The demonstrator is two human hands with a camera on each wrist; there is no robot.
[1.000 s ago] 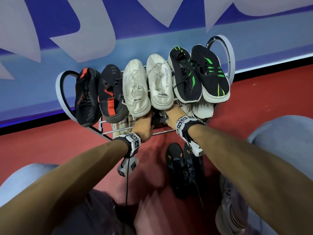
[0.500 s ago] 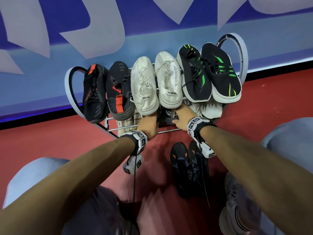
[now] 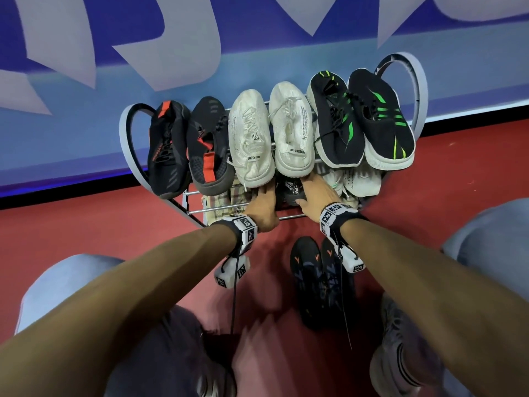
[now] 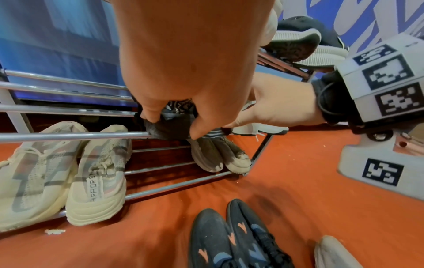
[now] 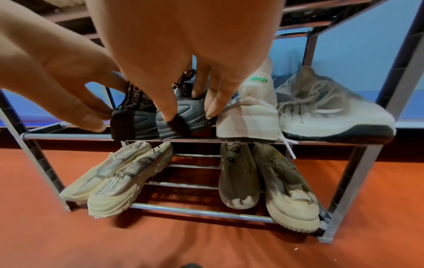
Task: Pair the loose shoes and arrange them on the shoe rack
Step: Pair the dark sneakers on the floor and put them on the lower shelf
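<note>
Right wrist view shows the step in hand: a grey-and-black pair of shoes [image 5: 158, 117] is being seated heel-out on the middle shelf of the shoe rack [image 5: 69, 136], just left of a white pair [image 5: 298, 112]. The right hand [image 5: 183, 54] has its fingertips [image 5: 168, 113] on the heel of the right shoe of that pair, while the left hand [image 5: 57, 72] pinches the heel of the left shoe. From the left wrist camera the left hand's fingers [image 4: 150, 112] curl over the dark heel at the front bar; how firm the right hand's hold is remains hard to judge, as it may only be pressing. Next, the heels likely need nudging level and square. A dark pair with orange marks [image 3: 320, 279] waits on the floor, near the rack and apart from it.
</note>
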